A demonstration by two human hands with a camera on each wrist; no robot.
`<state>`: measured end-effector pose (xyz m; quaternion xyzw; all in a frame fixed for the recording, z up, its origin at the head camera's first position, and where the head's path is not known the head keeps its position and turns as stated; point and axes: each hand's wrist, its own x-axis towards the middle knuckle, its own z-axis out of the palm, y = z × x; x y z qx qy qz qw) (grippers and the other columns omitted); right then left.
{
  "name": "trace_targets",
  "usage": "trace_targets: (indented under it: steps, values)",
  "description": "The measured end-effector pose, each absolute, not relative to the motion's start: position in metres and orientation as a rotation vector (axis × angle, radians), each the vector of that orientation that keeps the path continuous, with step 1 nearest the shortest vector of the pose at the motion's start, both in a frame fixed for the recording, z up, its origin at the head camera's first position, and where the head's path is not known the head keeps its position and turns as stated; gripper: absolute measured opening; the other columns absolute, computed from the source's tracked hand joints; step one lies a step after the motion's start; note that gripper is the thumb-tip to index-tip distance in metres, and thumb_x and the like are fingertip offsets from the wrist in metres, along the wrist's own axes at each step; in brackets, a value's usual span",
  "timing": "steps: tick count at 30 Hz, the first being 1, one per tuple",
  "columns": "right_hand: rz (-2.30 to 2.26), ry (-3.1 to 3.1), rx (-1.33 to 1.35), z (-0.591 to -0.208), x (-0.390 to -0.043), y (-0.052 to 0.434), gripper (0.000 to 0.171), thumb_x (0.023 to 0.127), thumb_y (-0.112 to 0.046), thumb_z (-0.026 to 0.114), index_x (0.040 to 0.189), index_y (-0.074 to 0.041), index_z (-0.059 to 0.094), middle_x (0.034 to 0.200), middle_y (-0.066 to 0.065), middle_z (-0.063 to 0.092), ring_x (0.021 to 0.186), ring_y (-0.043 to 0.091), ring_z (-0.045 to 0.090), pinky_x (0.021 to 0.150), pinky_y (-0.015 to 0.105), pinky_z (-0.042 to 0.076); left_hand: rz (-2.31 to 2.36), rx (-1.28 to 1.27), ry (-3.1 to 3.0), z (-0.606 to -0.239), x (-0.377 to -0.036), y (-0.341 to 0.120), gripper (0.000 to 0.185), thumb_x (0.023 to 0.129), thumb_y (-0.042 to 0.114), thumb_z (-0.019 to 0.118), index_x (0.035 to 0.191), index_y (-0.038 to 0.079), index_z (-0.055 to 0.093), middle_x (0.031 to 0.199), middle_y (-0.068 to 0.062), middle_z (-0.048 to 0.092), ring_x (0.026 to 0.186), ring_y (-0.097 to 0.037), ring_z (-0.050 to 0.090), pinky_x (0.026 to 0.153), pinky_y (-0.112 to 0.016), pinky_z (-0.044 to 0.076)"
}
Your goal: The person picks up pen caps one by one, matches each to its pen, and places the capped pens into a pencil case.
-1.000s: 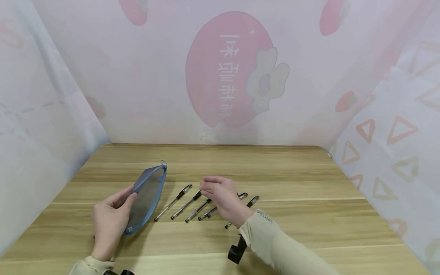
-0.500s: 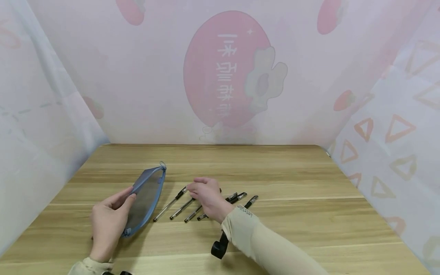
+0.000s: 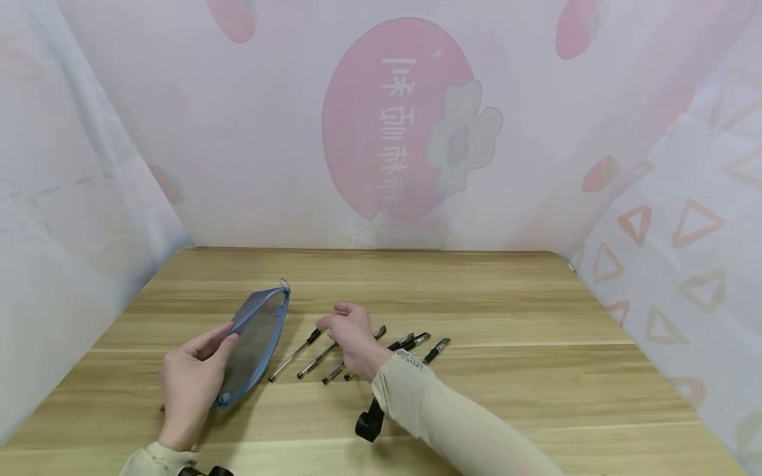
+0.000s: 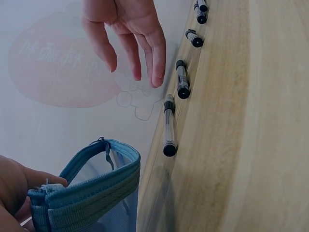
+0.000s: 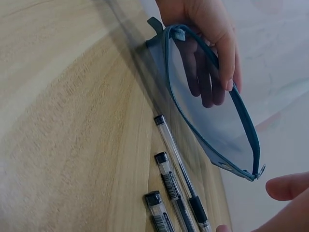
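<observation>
My left hand point(image 3: 192, 380) grips a blue mesh zip pouch point(image 3: 257, 336) and holds it up on its edge on the wooden table point(image 3: 506, 311). The thumb lies on the near side, and the fingers point(image 5: 205, 82) show through the mesh. The pouch mouth point(image 4: 91, 186) stands open. Several clear pens with black caps point(image 3: 296, 354) lie side by side to the right of the pouch. My right hand point(image 3: 345, 329) hovers low over the left pens point(image 4: 169, 126), its fingers point(image 4: 145, 53) hanging down loosely and holding nothing.
Pink and white printed cloth walls point(image 3: 411, 125) close the table in on the left, back and right. More pens point(image 3: 436, 349) lie to the right of my right hand. A black strap end point(image 3: 369, 423) hangs under my right sleeve.
My right hand has moved left and down, from over the middle pens to the ones nearest the pouch. The left hand and the pouch have stayed put.
</observation>
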<state>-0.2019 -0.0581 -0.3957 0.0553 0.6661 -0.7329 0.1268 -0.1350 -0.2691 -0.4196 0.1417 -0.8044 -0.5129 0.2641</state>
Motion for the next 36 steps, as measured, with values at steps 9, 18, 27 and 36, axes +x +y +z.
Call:
trace_targets:
  steps: [9, 18, 27, 36]
  values:
    - [-2.023, 2.036, 0.178, -0.392, -0.206, -0.064, 0.066, 0.085, -0.003, 0.073, 0.143, 0.001, 0.043, 0.132, 0.019, 0.051, 0.112, 0.035, 0.056, 0.101, 0.051, 0.042, -1.381, 0.394, -2.184, -0.418, -0.135, -0.269, 0.028, 0.090, 0.023, 0.076, 0.113, 0.009, 0.075, 0.101, -0.009, 0.073, 0.079, 0.009, 0.062, 0.064, -0.008, 0.049]
    - [-1.926, 2.147, 0.190, -0.399, -0.213, -0.070, 0.072, 0.081, 0.001, 0.076, 0.143, 0.001, 0.041, 0.126, 0.016, 0.052, 0.112, 0.033, 0.054, 0.099, 0.051, 0.043, -1.358, 0.393, -2.213, -0.419, -0.134, -0.267, 0.029, 0.090, 0.025, 0.076, 0.113, 0.009, 0.075, 0.100, -0.008, 0.073, 0.078, 0.009, 0.062, 0.062, -0.009, 0.048]
    - [-1.807, 2.317, 0.116, -0.403, -0.215, -0.079, 0.080, 0.077, 0.004, 0.079, 0.146, 0.000, 0.039, 0.119, 0.018, 0.058, 0.095, 0.027, 0.059, 0.093, 0.046, 0.049, -1.356, 0.393, -2.242, -0.418, -0.134, -0.267, 0.030, 0.090, 0.027, 0.075, 0.114, 0.010, 0.075, 0.101, -0.007, 0.073, 0.078, 0.009, 0.062, 0.062, -0.010, 0.048]
    - [-1.698, 2.465, 0.063, -0.406, -0.213, -0.085, 0.086, 0.073, 0.002, 0.083, 0.146, 0.000, 0.038, 0.141, 0.022, 0.039, 0.107, 0.028, 0.049, 0.087, 0.043, 0.050, -1.366, 0.367, -2.241, -0.417, -0.132, -0.267, 0.030, 0.090, 0.027, 0.075, 0.114, 0.008, 0.075, 0.102, -0.009, 0.073, 0.078, 0.009, 0.062, 0.062, -0.010, 0.048]
